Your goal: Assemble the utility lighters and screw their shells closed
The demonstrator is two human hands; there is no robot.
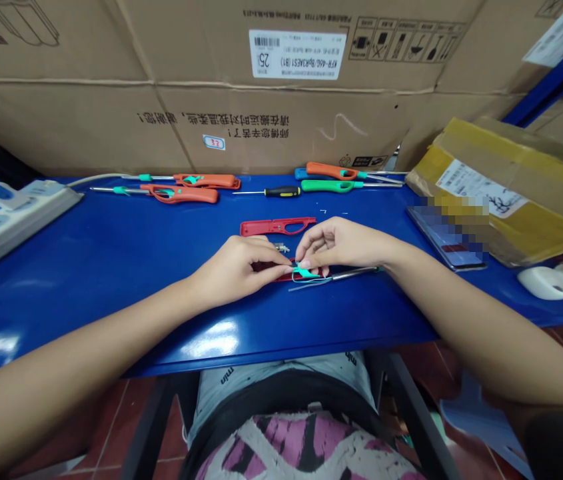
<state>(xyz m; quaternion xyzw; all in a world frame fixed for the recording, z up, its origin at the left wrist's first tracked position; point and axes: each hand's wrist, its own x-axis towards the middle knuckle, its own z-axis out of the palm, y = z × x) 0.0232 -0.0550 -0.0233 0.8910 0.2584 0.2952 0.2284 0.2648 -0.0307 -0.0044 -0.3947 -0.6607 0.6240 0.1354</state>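
Note:
Both hands meet over a red lighter half-shell (283,277) lying on the table. My left hand (241,267) has its thumb and fingers closed on the shell's left part, covering most of it. Closed in a pinch, my right hand (344,245) is at the teal trigger (306,273), near a small dark part; what exactly lies between its fingertips is too small to make out. A thin wire loop and a metal lighter tube (356,273) extend around the trigger. Just behind the fingers lie a small metal fitting (281,247) and the other red half-shell (256,228), open side up.
Orange lighters (186,195) lie at the back left, a yellow-black screwdriver (282,192) mid-back, and a green lighter (328,186) with others to its right. A power strip (6,217), phone (446,237), taped parcel (511,193) and tape roll (546,283) flank the work area.

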